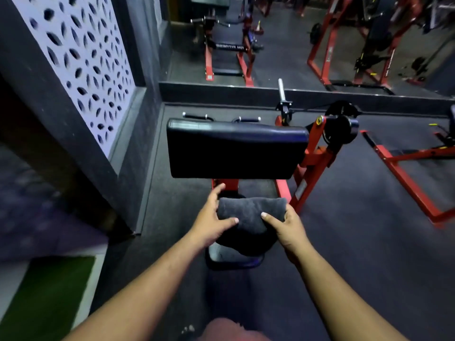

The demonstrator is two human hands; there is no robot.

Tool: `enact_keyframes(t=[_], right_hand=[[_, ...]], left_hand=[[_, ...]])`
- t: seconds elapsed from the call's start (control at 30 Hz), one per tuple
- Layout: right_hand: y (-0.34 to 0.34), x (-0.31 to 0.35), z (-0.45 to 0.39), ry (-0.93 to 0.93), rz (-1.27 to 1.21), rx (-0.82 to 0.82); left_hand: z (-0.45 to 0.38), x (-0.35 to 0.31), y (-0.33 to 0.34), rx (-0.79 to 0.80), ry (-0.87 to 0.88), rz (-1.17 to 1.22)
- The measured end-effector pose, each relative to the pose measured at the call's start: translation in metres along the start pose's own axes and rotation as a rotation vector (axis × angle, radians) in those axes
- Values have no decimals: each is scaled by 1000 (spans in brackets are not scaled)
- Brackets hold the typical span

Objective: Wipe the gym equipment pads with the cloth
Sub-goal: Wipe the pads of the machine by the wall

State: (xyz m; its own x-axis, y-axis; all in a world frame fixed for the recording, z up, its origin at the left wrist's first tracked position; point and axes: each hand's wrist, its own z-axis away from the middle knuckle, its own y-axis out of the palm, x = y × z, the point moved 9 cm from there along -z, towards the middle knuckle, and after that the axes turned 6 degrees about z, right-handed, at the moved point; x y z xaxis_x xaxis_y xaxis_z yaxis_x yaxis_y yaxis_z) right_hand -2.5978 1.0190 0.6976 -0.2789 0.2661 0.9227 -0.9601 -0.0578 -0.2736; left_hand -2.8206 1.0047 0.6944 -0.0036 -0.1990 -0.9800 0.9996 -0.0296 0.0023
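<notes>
Both hands are working the grey cloth [251, 215], which is lying bunched over the small seat pad [234, 260] at the near end of the red machine [312, 163]. The left hand [211, 219] is spread, its thumb lying on the cloth's left part and its fingers running along the cloth's edge. The right hand [285, 225] is pinching the right side, forefinger on top and the other fingers curled around the edge.

The cloth is sitting as a thick wad, so it is likely skating over the pad rather than wiping it; the near rim is showing bare and could get missed. Pulling unevenly with one hand could be dragging the cloth off the seat onto the floor [357, 242]. The big back pad [234, 153] beyond is standing untouched, and leaning toward it may be bringing a forearm against the frame.
</notes>
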Motion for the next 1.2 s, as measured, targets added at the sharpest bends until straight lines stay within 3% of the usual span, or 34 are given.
enact_keyframes(t=[0.13,0.27,0.33,0.47,0.63,0.7,0.83,0.9,1.07,1.2], right_hand=[[-8,-35,17,100,-30,-24],[-21,-86,22,217,-9,-29],[-32,-112,16,259,-9,-34],[-48,-161,-25,326,25,-43],[-49,-233,-127,357,428,-134],[-16,-252,-161,234,615,-86],[91,-315,-178,67,1021,321],[103,-323,-172,-8,1172,266],[98,-326,-171,-106,1188,161],[113,-309,-246,-118,1126,68]], left_hand=[[6,50,20,95,-55,-457],[8,76,45,56,8,-1002],[2,96,62,83,-25,-982],[-32,158,88,177,-242,-605],[-107,250,94,-41,-397,-385],[-137,288,83,-117,-428,-462],[-174,320,40,-273,-197,-931],[-174,339,27,-234,-195,-1058],[-174,366,31,-172,-152,-1220],[-176,366,30,-192,-131,-1217]])
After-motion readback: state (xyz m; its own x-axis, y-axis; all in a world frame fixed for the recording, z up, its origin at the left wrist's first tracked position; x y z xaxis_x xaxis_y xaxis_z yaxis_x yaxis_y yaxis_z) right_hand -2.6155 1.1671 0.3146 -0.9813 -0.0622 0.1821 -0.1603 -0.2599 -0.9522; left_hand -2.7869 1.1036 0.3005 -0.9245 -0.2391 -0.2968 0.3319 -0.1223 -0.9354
